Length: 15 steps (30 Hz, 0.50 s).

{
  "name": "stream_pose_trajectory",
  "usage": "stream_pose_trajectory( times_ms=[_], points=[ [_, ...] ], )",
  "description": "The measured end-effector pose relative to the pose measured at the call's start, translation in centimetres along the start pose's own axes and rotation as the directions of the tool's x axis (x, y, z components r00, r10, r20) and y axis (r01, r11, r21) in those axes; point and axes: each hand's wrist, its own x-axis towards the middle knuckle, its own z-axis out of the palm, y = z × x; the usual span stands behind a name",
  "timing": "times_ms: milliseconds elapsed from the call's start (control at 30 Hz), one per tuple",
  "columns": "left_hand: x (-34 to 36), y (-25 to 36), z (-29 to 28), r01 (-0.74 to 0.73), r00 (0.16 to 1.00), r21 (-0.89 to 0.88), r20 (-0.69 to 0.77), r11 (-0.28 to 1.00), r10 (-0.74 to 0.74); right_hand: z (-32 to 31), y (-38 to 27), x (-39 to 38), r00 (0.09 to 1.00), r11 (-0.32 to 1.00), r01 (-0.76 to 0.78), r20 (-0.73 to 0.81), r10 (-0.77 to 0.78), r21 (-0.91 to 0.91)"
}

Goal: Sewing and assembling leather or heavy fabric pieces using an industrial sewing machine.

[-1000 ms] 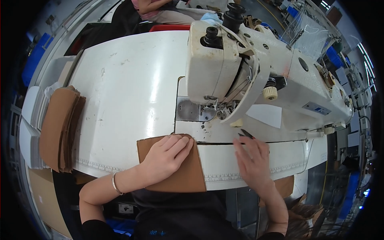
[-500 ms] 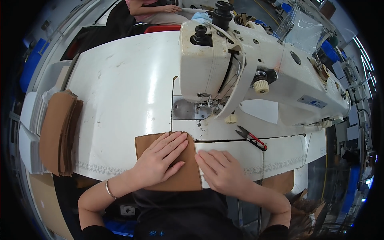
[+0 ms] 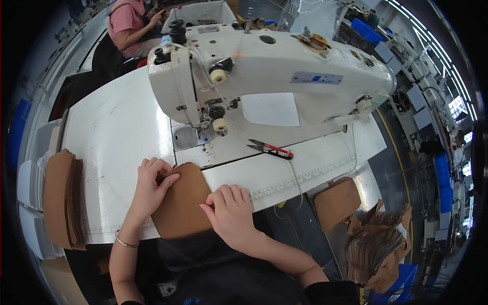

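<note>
A brown panel [image 3: 183,203] lies on the front edge of the white sewing table [image 3: 112,117]. My left hand [image 3: 150,185] pinches its upper left edge between thumb and fingers. My right hand [image 3: 229,216] is curled at the panel's right edge; what its fingertips grip is hidden. Red-and-black thread snips [image 3: 272,150] lie just beyond, below the white sewing machine [image 3: 254,61]. A white cut piece [image 3: 272,109] rests under the machine's arm.
Stacks of brown pieces [image 3: 58,198] and white pieces [image 3: 30,183] are at left. Another brown piece [image 3: 335,201] and crumpled brown paper [image 3: 381,274] lie lower right. A co-worker in a pink top [image 3: 127,30] sits beyond the table, near a grey bin [image 3: 198,12].
My view has swung rightward. My left hand has gone from lying on the panel to pinching its upper left edge. My right hand has moved to the panel's right edge and curled.
</note>
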Motion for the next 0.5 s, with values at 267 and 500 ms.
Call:
stream_pose_trajectory(
  times_ms=[267,500],
  points=[
    [-2.1,1.4,-1.1,0.034,0.999,-0.616,0.006,0.787,-0.038,0.1,0.9,-0.5,0.995,0.951,-0.021,-0.086,0.050,0.308],
    [-2.4,4.2,-3.2,-0.006,1.000,-0.637,-0.027,0.771,-0.015,-1.9,-0.7,-1.1,0.970,0.362,-0.240,0.214,0.113,0.901]
  ],
)
